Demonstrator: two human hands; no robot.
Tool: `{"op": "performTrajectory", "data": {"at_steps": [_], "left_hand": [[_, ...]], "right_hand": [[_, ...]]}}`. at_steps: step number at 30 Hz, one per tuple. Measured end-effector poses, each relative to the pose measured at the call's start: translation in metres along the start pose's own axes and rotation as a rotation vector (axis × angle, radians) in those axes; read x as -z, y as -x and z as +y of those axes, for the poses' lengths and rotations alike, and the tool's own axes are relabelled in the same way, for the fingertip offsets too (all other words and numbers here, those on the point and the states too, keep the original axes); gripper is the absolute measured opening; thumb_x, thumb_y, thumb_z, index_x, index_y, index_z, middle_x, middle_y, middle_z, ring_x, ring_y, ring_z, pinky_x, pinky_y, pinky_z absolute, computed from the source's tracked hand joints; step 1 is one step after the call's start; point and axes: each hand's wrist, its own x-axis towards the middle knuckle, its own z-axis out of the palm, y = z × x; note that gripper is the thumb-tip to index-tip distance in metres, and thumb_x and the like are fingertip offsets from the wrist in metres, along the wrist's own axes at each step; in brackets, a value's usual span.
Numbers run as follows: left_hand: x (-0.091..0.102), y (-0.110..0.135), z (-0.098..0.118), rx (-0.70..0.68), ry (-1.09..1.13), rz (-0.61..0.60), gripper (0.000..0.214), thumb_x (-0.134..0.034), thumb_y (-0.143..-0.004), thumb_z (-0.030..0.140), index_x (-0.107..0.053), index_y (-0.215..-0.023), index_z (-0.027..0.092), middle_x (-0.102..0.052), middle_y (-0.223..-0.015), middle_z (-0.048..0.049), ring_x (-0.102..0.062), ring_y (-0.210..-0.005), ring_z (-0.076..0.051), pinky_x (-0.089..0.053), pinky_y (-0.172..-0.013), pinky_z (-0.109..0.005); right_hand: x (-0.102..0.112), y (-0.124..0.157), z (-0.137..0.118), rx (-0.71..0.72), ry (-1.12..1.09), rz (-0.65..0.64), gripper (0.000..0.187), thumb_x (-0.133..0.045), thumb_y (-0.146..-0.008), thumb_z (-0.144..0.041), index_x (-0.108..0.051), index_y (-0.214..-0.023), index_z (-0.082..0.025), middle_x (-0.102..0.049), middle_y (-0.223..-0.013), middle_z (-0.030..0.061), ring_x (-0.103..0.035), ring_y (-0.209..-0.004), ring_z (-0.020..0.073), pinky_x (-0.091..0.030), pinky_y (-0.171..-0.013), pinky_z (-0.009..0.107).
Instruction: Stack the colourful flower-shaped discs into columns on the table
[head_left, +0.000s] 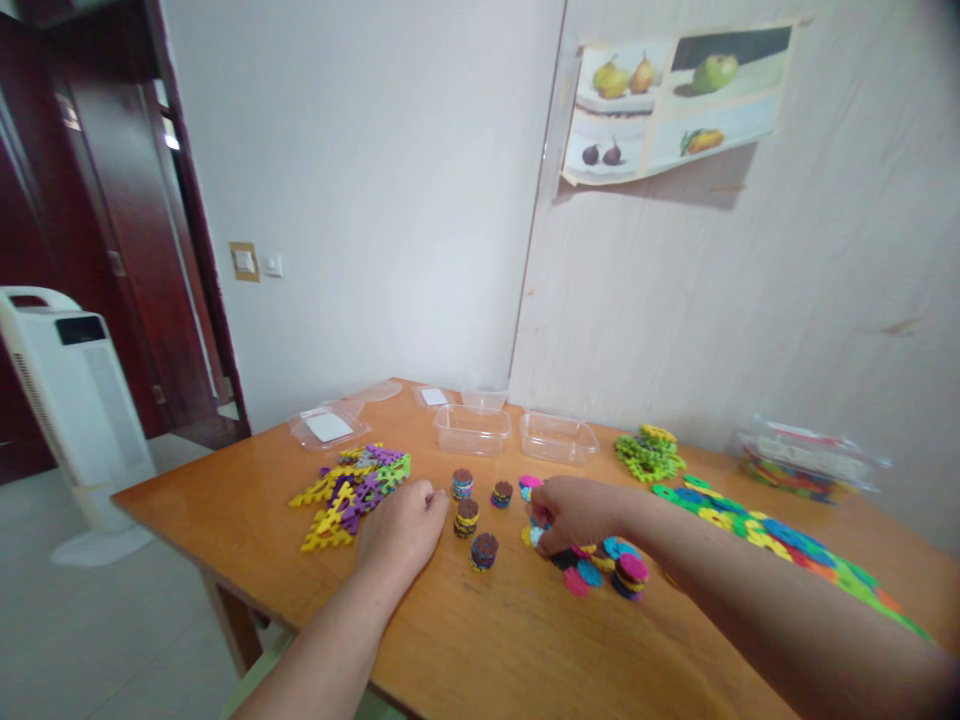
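Note:
My left hand [403,527] rests on the wooden table [480,640] with its fingers curled in a loose fist, just left of several small stacks of round snowflake discs [466,517]. My right hand [574,514] lies knuckles-up over a loose pile of colourful discs [611,568], fingertips pinched on a light blue disc [535,534]. A pink disc [529,483] lies just behind that hand. A flat yellow and purple assembly of interlocked pieces [351,490] lies left of my left hand.
Two clear tubs [472,428] [558,437] stand behind the stacks, with lids [328,428] to the left. A green disc cluster [649,452], a long multicoloured chain [780,540] and a bag of discs [802,462] lie to the right. A white heater [71,400] stands left of the table.

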Motion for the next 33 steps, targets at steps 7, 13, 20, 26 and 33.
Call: {"op": "performTrajectory", "data": {"at_steps": [7, 13, 20, 26, 33], "left_hand": [[0.002, 0.001, 0.002, 0.019, 0.002, -0.005, 0.035, -0.042, -0.092, 0.044, -0.052, -0.066, 0.022, -0.065, -0.071, -0.002, -0.054, -0.062, -0.016, -0.017, -0.056, -0.031], [0.002, 0.0, 0.003, 0.015, 0.002, -0.004, 0.035, -0.041, -0.092, 0.044, -0.053, -0.067, 0.022, -0.066, -0.073, -0.0019, -0.054, -0.064, -0.016, -0.017, -0.057, -0.03], [0.001, 0.001, 0.002, 0.013, 0.013, 0.005, 0.035, -0.042, -0.092, 0.043, -0.053, -0.066, 0.022, -0.066, -0.072, -0.0021, -0.054, -0.063, -0.015, -0.016, -0.056, -0.031], [0.0, 0.001, 0.001, 0.006, 0.011, 0.01, 0.036, -0.042, -0.092, 0.045, -0.053, -0.067, 0.022, -0.065, -0.071, -0.0018, -0.054, -0.062, -0.015, -0.016, -0.055, -0.031], [0.001, 0.001, 0.002, 0.014, -0.012, 0.009, 0.036, -0.041, -0.092, 0.044, -0.054, -0.067, 0.022, -0.066, -0.071, -0.0027, -0.055, -0.063, -0.016, -0.018, -0.055, -0.031]], "right_hand": [[0.008, -0.009, 0.0, 0.009, -0.032, 0.167, 0.03, -0.069, -0.072, -0.041, -0.072, -0.097, -0.024, -0.075, -0.092, 0.0018, -0.065, -0.077, 0.019, -0.036, -0.056, 0.024], [0.017, -0.037, -0.005, -0.005, -0.014, 0.28, 0.033, -0.064, -0.076, -0.041, -0.072, -0.102, -0.022, -0.075, -0.097, 0.0053, -0.065, -0.078, 0.0205, -0.036, -0.057, 0.026], [0.02, -0.042, -0.004, 0.001, -0.018, 0.258, 0.041, -0.066, -0.077, -0.046, -0.07, -0.11, -0.021, -0.074, -0.105, 0.0074, -0.066, -0.084, 0.0224, -0.038, -0.059, 0.027], [0.013, -0.017, 0.012, 0.014, -0.03, 0.127, 0.029, -0.072, -0.07, -0.037, -0.071, -0.096, -0.023, -0.073, -0.09, 0.0016, -0.063, -0.074, 0.0179, -0.036, -0.056, 0.024], [-0.003, -0.011, 0.023, 0.062, -0.11, 0.054, 0.017, -0.07, -0.068, -0.029, -0.063, -0.082, -0.022, -0.062, -0.076, -0.0037, -0.053, -0.068, 0.014, -0.031, -0.053, 0.023]]}}
